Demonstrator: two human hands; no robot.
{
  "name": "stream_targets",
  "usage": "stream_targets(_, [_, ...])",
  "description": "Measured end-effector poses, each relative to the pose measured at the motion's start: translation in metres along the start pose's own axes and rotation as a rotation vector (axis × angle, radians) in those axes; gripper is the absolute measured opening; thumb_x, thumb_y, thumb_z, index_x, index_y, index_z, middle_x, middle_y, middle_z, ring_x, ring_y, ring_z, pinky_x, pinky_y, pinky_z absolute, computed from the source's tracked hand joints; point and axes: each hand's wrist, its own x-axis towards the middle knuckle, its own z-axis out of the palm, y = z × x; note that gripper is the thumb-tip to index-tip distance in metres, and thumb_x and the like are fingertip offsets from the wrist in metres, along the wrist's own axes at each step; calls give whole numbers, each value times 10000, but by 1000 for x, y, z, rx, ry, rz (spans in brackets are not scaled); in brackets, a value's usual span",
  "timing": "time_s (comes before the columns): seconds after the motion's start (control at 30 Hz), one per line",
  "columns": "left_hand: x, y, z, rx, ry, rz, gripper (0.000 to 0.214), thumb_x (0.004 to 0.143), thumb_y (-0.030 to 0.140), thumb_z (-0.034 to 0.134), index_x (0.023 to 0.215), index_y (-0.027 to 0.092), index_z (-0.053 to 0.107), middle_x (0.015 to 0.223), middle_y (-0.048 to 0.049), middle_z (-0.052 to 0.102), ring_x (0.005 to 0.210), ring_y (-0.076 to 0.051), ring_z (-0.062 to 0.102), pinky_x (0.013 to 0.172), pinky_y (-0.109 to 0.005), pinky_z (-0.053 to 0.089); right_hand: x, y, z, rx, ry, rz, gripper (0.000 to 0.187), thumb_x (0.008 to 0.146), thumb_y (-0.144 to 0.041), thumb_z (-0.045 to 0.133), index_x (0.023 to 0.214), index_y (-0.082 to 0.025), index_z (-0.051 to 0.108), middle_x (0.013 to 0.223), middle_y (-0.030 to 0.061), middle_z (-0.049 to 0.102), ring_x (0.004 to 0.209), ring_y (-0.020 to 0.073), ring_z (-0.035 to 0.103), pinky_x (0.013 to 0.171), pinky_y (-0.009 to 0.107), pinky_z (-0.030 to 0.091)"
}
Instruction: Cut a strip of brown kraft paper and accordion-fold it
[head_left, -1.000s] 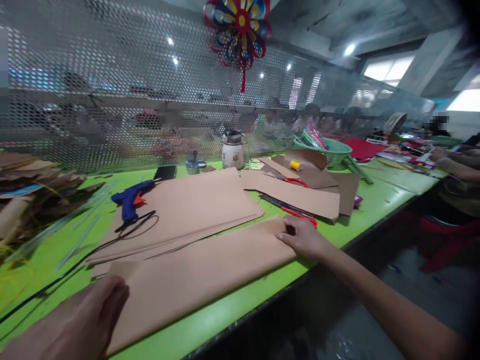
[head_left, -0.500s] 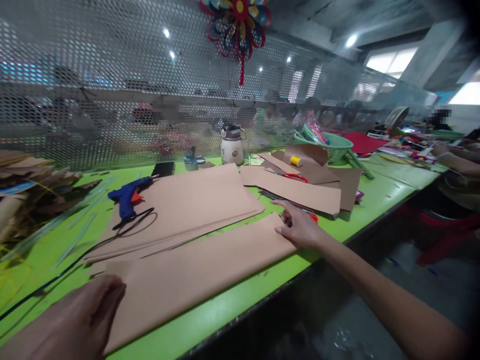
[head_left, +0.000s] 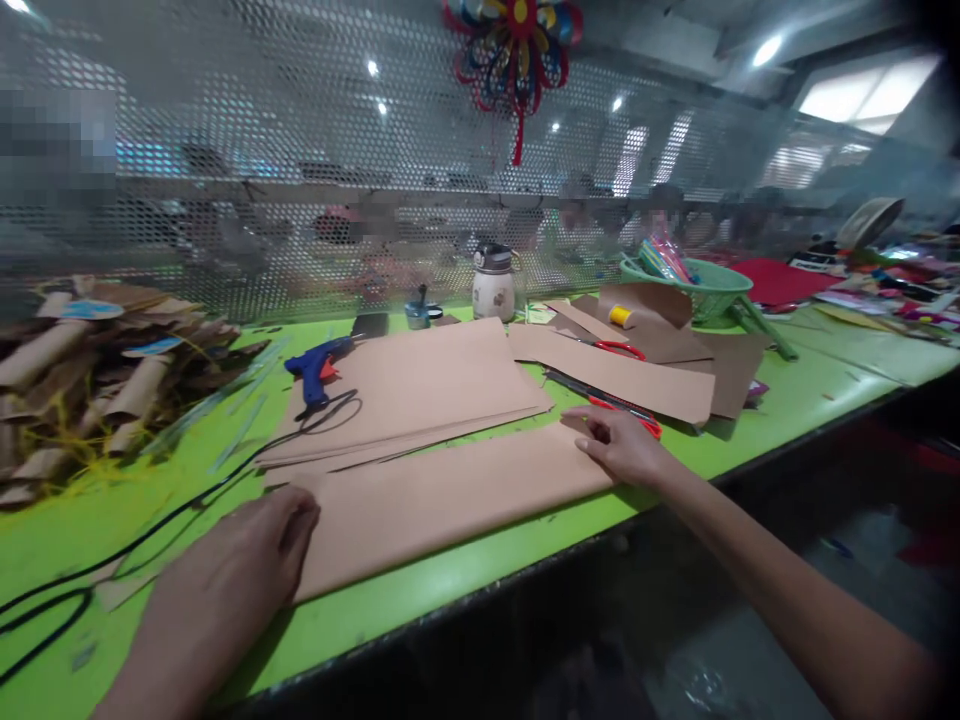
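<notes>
A long folded strip of brown kraft paper (head_left: 450, 498) lies flat along the front of the green table. My left hand (head_left: 251, 555) is closed at the strip's left end, thumb and fingers pinched on its edge. At the far right end, my right hand (head_left: 626, 447) grips the upper corner, with thumb and index finger curled around it. Behind the strip rests a stack of larger brown paper sheets (head_left: 442, 375). A blue glue gun (head_left: 315, 370) with an orange trigger lies on the stack's left side, its black cord trailing left.
Red-handled scissors (head_left: 621, 350) and a yellow thread spool (head_left: 620, 317) lie among brown paper offcuts (head_left: 637, 378). A white bottle (head_left: 493, 285) and green basket (head_left: 716, 285) stand behind. Rolled brown paper pieces (head_left: 139, 390) are heaped left. The table's front edge (head_left: 480, 598) runs close by.
The camera view has swung left, so the table's contents sit further right and more of the left heap shows. Both hands stay at the ends of the folded paper.
</notes>
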Motion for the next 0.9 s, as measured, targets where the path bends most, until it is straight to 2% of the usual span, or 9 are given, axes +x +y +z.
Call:
stream_targets(0.07, [-2, 8, -5, 125, -45, 24, 257, 857, 393, 350, 768, 235, 532, 751, -45, 609, 658, -228, 537, 543, -288, 278, -3, 0, 2, 20, 22, -16, 358, 741, -176, 537, 1084, -194, 642, 959, 57, 652, 845, 201, 581, 761, 330, 447])
stream_targets(0.13, [-4, 10, -5, 177, -40, 36, 251, 869, 381, 345, 795, 232, 534, 790, -47, 617, 709, -225, 557, 545, -284, 290, -6, 0, 4, 26, 41, -33, 315, 755, -183, 530, 1041, -193, 661, 1046, 67, 649, 930, 215, 585, 819, 344, 445])
stream_targets(0.33, [-10, 12, -1, 256, -5, 51, 248, 897, 353, 348, 825, 216, 542, 776, -42, 601, 733, -206, 551, 555, -280, 296, -9, 6, 9, -130, 24, -123, 262, 799, -220, 482, 941, -217, 702, 960, 63, 672, 886, 223, 596, 771, 329, 457])
stream_targets(0.57, [-14, 13, -3, 245, 40, 100, 264, 920, 322, 349, 874, 208, 583, 816, -58, 584, 832, -203, 529, 658, -285, 363, -6, 19, 12, -380, -21, -145, 333, 858, -329, 422, 1035, -241, 689, 809, 72, 606, 770, 215, 570, 626, 299, 434])
stream_targets(0.67, [-16, 13, -3, 249, 101, 115, 274, 912, 330, 369, 847, 200, 601, 861, -79, 561, 845, -221, 510, 688, -313, 392, -6, 23, 14, -459, 8, -201, 356, 875, -357, 403, 1040, -235, 694, 776, 84, 573, 765, 225, 540, 635, 320, 431])
stream_targets(0.8, [-15, 14, 0, 160, 219, 227, 246, 898, 281, 401, 793, 169, 593, 1103, -119, 507, 1002, -251, 468, 845, -385, 407, -7, 26, 17, -557, 115, -305, 354, 880, -384, 414, 998, -232, 711, 894, 113, 578, 871, 262, 496, 714, 367, 424])
stream_targets(0.9, [-13, 17, 1, 26, 206, 374, 223, 914, 225, 367, 927, 160, 580, 1074, -111, 510, 946, -201, 492, 826, -339, 428, -4, 26, 17, -602, 117, -382, 343, 893, -358, 405, 949, -224, 716, 980, 105, 589, 881, 255, 475, 741, 369, 409])
